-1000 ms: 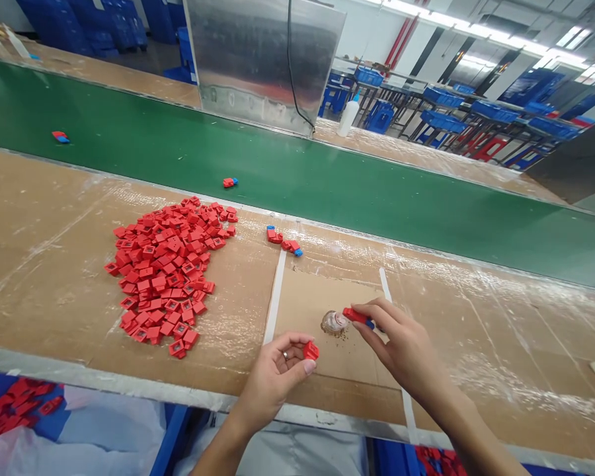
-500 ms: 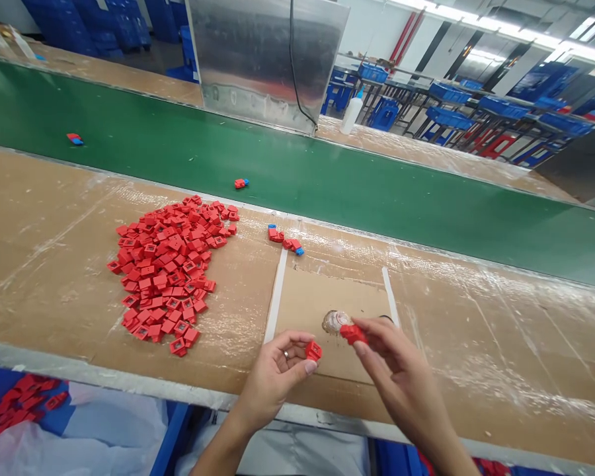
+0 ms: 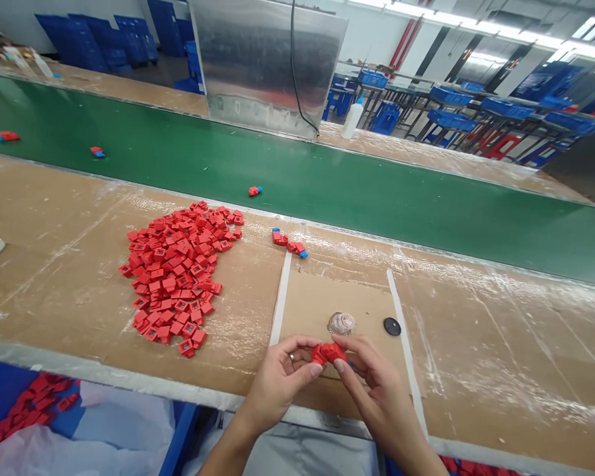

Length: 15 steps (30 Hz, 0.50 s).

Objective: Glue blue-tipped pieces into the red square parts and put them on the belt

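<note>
Between finger and thumb, my left hand (image 3: 283, 371) pinches a small red plastic block (image 3: 318, 355). Another red plastic piece (image 3: 334, 352) is pinched in my right hand (image 3: 377, 383), with a speck of blue showing by the fingers. The two pieces touch above the front of a cardboard sheet (image 3: 307, 297). Just beyond my hands, a whitish lump of paste (image 3: 342, 323) sits on that sheet. A round black disc (image 3: 392, 326) lies to its right. To the left spreads a heap of red blocks (image 3: 178, 264).
Two red-and-blue pieces (image 3: 290, 244) lie behind the cardboard. A green conveyor belt (image 3: 377, 188) crosses beyond, carrying several similar pieces. A white bottle (image 3: 353, 118) and a metal panel (image 3: 268, 66) stand past it. Below the table edge, a blue bin (image 3: 178, 430) holds red parts and white sheeting.
My right hand has moved left and down, bringing its red piece against the left hand's block. The black disc has come fully into view. Belt pieces appear further right.
</note>
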Each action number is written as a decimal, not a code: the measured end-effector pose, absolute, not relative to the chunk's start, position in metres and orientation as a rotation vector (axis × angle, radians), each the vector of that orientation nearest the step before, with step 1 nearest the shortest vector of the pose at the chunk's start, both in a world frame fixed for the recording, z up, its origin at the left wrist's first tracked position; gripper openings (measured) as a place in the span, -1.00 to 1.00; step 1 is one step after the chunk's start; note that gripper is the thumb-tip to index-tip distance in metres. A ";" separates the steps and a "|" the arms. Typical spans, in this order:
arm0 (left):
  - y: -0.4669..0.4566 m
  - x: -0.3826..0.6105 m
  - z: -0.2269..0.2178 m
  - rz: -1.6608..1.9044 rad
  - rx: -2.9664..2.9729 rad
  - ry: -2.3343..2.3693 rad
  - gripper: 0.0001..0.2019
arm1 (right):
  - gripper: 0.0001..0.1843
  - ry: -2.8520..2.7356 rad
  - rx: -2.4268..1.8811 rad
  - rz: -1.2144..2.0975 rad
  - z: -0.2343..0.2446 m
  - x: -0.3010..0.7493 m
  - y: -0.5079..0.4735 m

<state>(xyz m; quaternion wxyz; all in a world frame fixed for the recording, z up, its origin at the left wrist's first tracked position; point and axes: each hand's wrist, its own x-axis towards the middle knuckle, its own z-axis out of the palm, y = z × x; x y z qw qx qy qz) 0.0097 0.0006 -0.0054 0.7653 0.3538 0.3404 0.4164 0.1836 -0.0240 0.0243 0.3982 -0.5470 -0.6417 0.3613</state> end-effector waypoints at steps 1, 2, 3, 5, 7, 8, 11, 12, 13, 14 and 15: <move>0.001 0.010 -0.005 0.909 0.767 0.732 -0.72 | -0.75 -1.641 -1.386 0.898 0.024 0.183 -0.024; 0.001 0.010 -0.005 0.912 0.767 0.726 -0.72 | -0.76 -1.658 -1.387 0.875 0.025 0.182 -0.024; 0.001 0.010 -0.005 0.915 0.770 0.724 -0.72 | -0.76 -1.677 -1.388 0.850 0.025 0.182 -0.024; 0.001 0.010 -0.005 0.923 0.778 0.735 -0.73 | -0.79 -1.713 -1.385 0.798 0.026 0.181 -0.024; 0.000 0.010 -0.007 0.923 0.786 0.753 -0.73 | -0.81 -1.742 -1.376 0.770 0.026 0.180 -0.025; 0.000 0.010 -0.008 0.918 0.787 0.761 -0.73 | -0.81 -1.753 -1.370 0.767 0.026 0.180 -0.026; 0.000 0.009 -0.009 0.891 0.796 0.777 -0.74 | -0.81 -1.773 -1.369 0.805 0.024 0.181 -0.028; 0.000 0.008 -0.009 0.885 0.802 0.778 -0.75 | -0.81 -1.771 -1.372 0.823 0.023 0.182 -0.029; 0.000 0.008 -0.009 0.882 0.812 0.778 -0.76 | -0.80 -1.765 -1.374 0.837 0.021 0.183 -0.030; 0.001 0.008 -0.009 0.880 0.823 0.775 -0.77 | -0.80 -1.762 -1.375 0.850 0.020 0.183 -0.031; 0.001 0.007 -0.008 0.876 0.832 0.771 -0.78 | -0.80 -1.758 -1.374 0.859 0.018 0.183 -0.032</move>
